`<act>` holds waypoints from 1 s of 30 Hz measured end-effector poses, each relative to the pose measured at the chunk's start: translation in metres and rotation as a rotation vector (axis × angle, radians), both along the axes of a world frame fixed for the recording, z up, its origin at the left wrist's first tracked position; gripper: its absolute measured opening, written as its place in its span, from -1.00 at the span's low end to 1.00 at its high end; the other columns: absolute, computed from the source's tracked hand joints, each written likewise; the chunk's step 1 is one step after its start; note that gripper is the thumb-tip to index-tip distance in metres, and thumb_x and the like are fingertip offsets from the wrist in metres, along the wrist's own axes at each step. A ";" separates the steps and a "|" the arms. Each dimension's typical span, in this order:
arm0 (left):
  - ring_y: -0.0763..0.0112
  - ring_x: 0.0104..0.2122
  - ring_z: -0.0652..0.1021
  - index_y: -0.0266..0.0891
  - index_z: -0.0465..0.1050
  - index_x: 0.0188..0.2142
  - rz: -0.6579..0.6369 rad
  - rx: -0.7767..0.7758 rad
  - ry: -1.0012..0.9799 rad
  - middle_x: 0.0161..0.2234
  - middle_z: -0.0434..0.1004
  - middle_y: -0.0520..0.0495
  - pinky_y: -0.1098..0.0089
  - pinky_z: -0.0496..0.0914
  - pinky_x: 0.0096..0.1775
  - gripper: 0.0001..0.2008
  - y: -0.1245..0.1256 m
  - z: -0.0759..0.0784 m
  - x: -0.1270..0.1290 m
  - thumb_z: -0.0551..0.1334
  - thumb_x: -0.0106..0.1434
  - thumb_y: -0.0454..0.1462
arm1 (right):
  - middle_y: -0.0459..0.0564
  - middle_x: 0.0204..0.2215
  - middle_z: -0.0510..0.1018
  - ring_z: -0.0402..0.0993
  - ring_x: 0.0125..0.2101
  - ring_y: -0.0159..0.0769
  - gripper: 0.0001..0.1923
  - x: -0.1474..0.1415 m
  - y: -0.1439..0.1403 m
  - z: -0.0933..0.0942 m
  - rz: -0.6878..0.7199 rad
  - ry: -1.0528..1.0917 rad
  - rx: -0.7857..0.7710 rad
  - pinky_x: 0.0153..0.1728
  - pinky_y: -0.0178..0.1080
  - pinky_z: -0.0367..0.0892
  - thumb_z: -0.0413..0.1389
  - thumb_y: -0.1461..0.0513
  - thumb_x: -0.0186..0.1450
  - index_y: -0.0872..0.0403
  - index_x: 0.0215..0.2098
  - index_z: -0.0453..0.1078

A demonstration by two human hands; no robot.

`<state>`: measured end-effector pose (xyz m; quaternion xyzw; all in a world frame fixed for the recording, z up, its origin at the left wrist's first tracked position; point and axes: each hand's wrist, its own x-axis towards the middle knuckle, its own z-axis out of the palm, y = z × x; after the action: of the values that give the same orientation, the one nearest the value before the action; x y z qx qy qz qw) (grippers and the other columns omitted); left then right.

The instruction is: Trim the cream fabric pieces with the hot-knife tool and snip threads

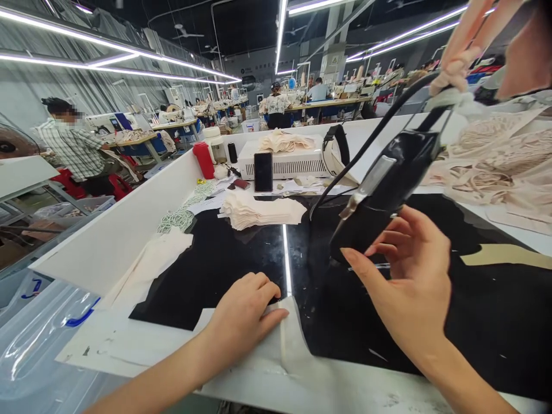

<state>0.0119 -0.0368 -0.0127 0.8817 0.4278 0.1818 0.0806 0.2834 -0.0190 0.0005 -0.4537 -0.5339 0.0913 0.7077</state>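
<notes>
Cloth (pixel 298 336) at mat's (pixel 353 322) near edge, left hand (pixel 248 310) resting on it, pinch unclear. Right hand (pixel 414 282) half-curled at tool (pixel 383 190), grip unclear; tool apart from cloth. Stack (pixel 264 210) beyond: done or waiting, cannot tell.

It is a sewing workshop, as the rows of machines (pixel 98 123) on long tables (pixel 328 104), the people (pixel 71 149) at them, the heaps of pale cloth (pixel 491 144) and overhead tube lights (pixel 282 29) all show.

black mat (pixel 241 253) open centre-left, black tool (pixel 383 187) blocking right
</notes>
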 end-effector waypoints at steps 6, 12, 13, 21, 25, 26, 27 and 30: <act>0.28 -0.17 0.62 -0.17 0.55 -0.15 0.007 -0.101 -0.053 -0.16 0.63 0.03 0.32 0.48 -0.13 -0.87 0.001 0.001 0.003 0.46 0.50 -0.37 | -0.14 -0.37 0.68 0.58 -0.46 -0.24 -0.95 -0.004 -0.029 -0.010 0.023 -0.319 0.017 -0.40 -0.15 0.49 0.34 0.10 0.56 -0.15 -0.07 0.67; 0.33 -0.24 0.59 -0.16 0.53 -0.19 0.048 -0.210 -0.102 -0.24 0.60 0.08 0.36 0.45 -0.14 -0.83 0.001 0.000 0.003 0.40 0.47 -0.45 | -0.02 -0.12 0.87 0.86 -0.18 -0.09 -0.78 -0.021 -0.032 -0.031 0.415 -0.455 -0.278 -0.16 -0.11 0.74 0.20 0.11 0.60 -0.11 0.03 0.71; 0.33 -0.24 0.59 -0.16 0.54 -0.19 0.052 -0.230 -0.105 -0.24 0.61 0.08 0.36 0.44 -0.14 -0.83 0.001 -0.001 0.002 0.40 0.46 -0.45 | 0.02 -0.07 0.87 0.86 -0.11 -0.06 -0.74 -0.023 -0.031 -0.035 0.452 -0.438 -0.381 -0.07 -0.07 0.75 0.18 0.11 0.59 -0.10 0.07 0.72; 0.31 -0.20 0.60 -0.16 0.55 -0.16 -0.064 -0.148 -0.167 -0.18 0.67 0.03 0.37 0.43 -0.11 -0.82 0.001 -0.010 -0.003 0.34 0.48 -0.49 | 0.10 0.09 0.79 0.73 0.11 0.00 -0.59 -0.036 -0.029 -0.043 0.664 -0.412 -0.709 0.20 0.02 0.55 0.04 0.09 0.55 -0.06 0.15 0.68; 0.30 -0.17 0.62 -0.16 0.55 -0.13 -0.112 -0.107 -0.200 -0.16 0.68 0.02 0.37 0.44 -0.10 -0.83 0.002 -0.010 -0.004 0.33 0.50 -0.48 | 0.03 -0.14 0.77 0.69 -0.10 -0.06 -0.66 -0.038 -0.027 -0.040 0.660 -0.391 -0.737 -0.01 -0.07 0.51 0.06 0.07 0.52 -0.06 -0.11 0.69; 0.31 -0.18 0.62 -0.16 0.55 -0.13 -0.110 -0.111 -0.208 -0.17 0.68 0.02 0.38 0.43 -0.11 -0.83 0.002 -0.009 -0.004 0.32 0.49 -0.48 | 0.02 -0.18 0.76 0.67 -0.13 -0.08 -0.68 -0.038 -0.027 -0.039 0.654 -0.385 -0.740 -0.05 -0.09 0.50 0.06 0.07 0.50 -0.06 -0.16 0.67; 0.32 -0.20 0.62 -0.16 0.54 -0.13 -0.103 -0.121 -0.216 -0.18 0.67 0.03 0.39 0.43 -0.12 -0.82 0.001 -0.009 -0.004 0.32 0.49 -0.48 | 0.01 -0.20 0.75 0.66 -0.16 -0.08 -0.69 -0.038 -0.028 -0.038 0.647 -0.380 -0.743 -0.07 -0.10 0.48 0.07 0.07 0.49 -0.06 -0.19 0.65; 0.34 -0.22 0.61 -0.16 0.52 -0.15 -0.082 -0.156 -0.238 -0.21 0.65 0.03 0.41 0.42 -0.14 -0.83 0.000 -0.007 -0.005 0.31 0.47 -0.47 | 0.01 -0.28 0.71 0.61 -0.26 -0.10 -0.65 -0.039 -0.029 -0.036 0.615 -0.357 -0.768 -0.17 -0.11 0.45 0.06 0.01 0.47 -0.04 -0.14 0.64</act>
<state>0.0074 -0.0366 -0.0201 0.8618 0.3917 0.2475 0.2065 0.2442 -0.0481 -0.0357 -0.5115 -0.6827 0.4052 0.3288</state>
